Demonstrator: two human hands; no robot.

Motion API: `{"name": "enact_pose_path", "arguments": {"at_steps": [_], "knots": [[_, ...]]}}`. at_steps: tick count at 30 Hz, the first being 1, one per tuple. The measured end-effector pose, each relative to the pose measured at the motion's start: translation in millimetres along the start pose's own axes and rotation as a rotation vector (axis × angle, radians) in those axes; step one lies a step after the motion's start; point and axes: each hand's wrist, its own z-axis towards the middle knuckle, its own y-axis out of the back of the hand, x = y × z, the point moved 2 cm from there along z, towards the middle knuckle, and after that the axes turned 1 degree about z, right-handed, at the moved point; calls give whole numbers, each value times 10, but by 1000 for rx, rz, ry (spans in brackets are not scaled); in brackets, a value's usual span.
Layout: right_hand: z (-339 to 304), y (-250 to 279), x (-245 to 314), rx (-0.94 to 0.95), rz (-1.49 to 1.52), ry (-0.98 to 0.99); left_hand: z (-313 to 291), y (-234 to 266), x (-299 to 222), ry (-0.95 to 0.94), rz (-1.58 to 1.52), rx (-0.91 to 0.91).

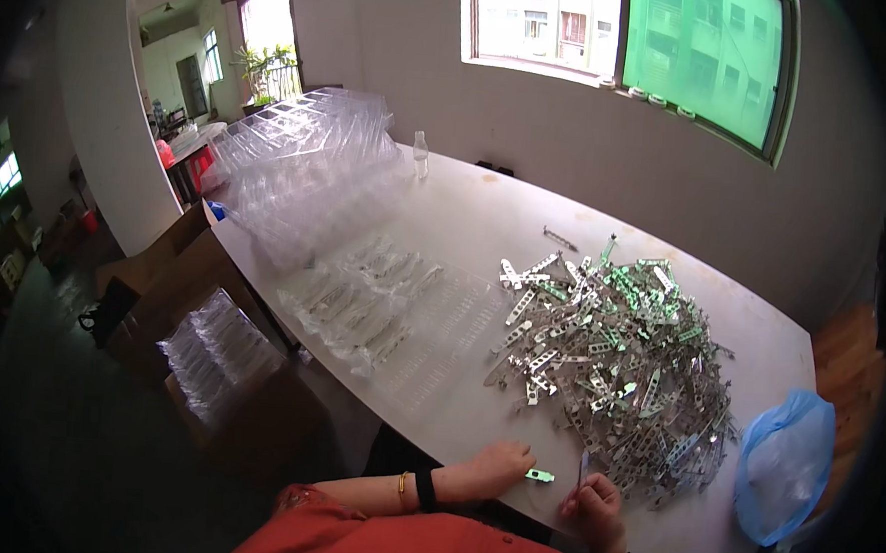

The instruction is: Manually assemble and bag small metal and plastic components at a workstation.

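My left hand (498, 468) is closed near the table's front edge. A small slotted metal bracket (542, 476), shining green, juts out from its fingertips. To its right, my right hand (596, 507) pinches a thin metal strip (583, 466) that stands upright, seen nearly edge-on. Whether this strip is another bracket is too small to tell. Just beyond my right hand spreads a large heap of loose metal brackets (619, 361), silvery with green glints. Left of the heap lies a clear plastic tray (422, 381) with shallow slots, beside several bagged trays of brackets (357, 297).
A tall stack of clear plastic trays (304, 154) covers the table's far left, near a clear bottle (420, 155). At the right edge sits a blue plastic bag (786, 465). On the floor at left, a cardboard box (245, 416) holds wrapped trays.
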Motion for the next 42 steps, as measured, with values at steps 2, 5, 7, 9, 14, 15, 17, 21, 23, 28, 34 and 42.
{"name": "enact_pose_path", "arguments": {"at_steps": [2, 5, 7, 9, 14, 15, 17, 21, 23, 28, 34, 42], "knots": [[-36, 28, -14, 5, -4, -15, -54, 17, -8, 46, -29, 7], [4, 77, -41, -8, -25, -52, -58, 172, 26, 73, -4, -25], [51, 65, -51, -34, -84, -57, -110, 152, 108, 160, -31, -72], [68, 42, -43, -31, -138, -40, -147, 167, 105, 288, -22, -61], [-1, 82, -25, -3, -127, 18, -127, 385, 14, 333, -140, -87], [-12, 99, -42, 7, -120, 29, -136, 383, 17, 356, -164, -89], [12, 110, -50, 15, -86, 22, -134, 390, 76, 376, -180, -112], [25, 67, -36, 17, -56, 25, -134, 397, 149, 380, -204, -113], [34, 65, -35, 8, -74, 20, -111, 407, 122, 371, -201, -78], [32, 110, -17, 9, -129, -16, -40, 379, 21, 343, -116, -7], [51, 89, -6, 12, -126, -26, -17, 310, 92, 265, -43, -60], [67, 95, -2, -22, -94, -52, 119, 433, 43, 710, -1001, 44]]}}
